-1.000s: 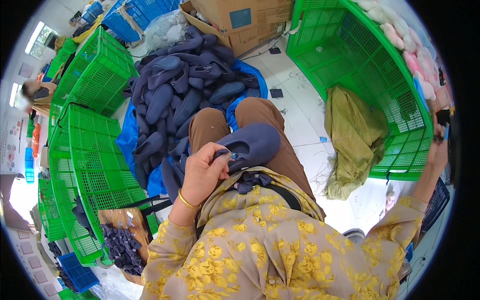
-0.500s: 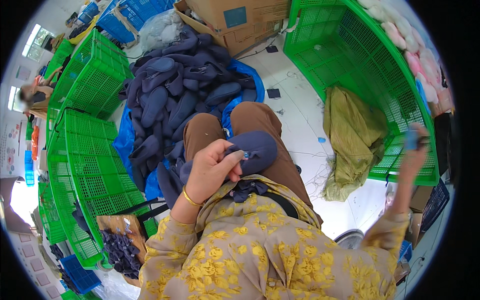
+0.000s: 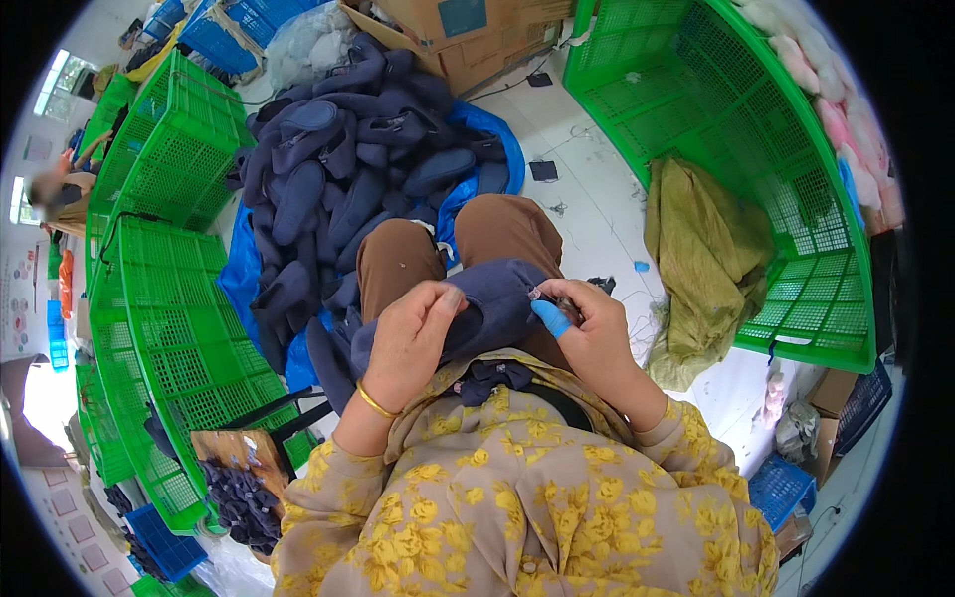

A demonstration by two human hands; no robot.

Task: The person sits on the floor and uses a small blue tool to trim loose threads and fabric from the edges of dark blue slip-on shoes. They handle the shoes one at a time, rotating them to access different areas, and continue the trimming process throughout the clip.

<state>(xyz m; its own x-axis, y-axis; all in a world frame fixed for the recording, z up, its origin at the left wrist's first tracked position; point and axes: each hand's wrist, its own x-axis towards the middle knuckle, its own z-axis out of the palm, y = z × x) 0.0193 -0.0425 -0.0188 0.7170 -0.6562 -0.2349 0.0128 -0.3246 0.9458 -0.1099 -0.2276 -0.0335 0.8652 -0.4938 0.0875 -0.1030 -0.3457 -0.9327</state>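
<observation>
A navy fabric slipper [image 3: 497,289] lies sideways across my lap. My left hand [image 3: 408,338], with a yellow bangle at its wrist, is closed on the slipper by its opening. At its right end, my right hand [image 3: 595,338] pinches the fabric; a blue cover [image 3: 550,317] wraps one of its digits. Something small and dark sits partly hidden within that hand, too small to tell. Below the slipper, a small navy fabric bow [image 3: 492,380] rests at my waist. Another navy slipper [image 3: 328,368] lies left of my left hand.
A big heap of navy slippers [image 3: 333,189] on blue sheeting [image 3: 507,139] lies beyond my knees. Green crates [image 3: 189,358] line the left; a green crate [image 3: 721,109] and an olive sack [image 3: 701,259] stand right. Small navy pieces [image 3: 239,502] pile by a wooden board [image 3: 239,453].
My right hand has come in from the far right to the slipper's right end. The slipper has turned a little, and my left hand has shifted its hold toward the opening.
</observation>
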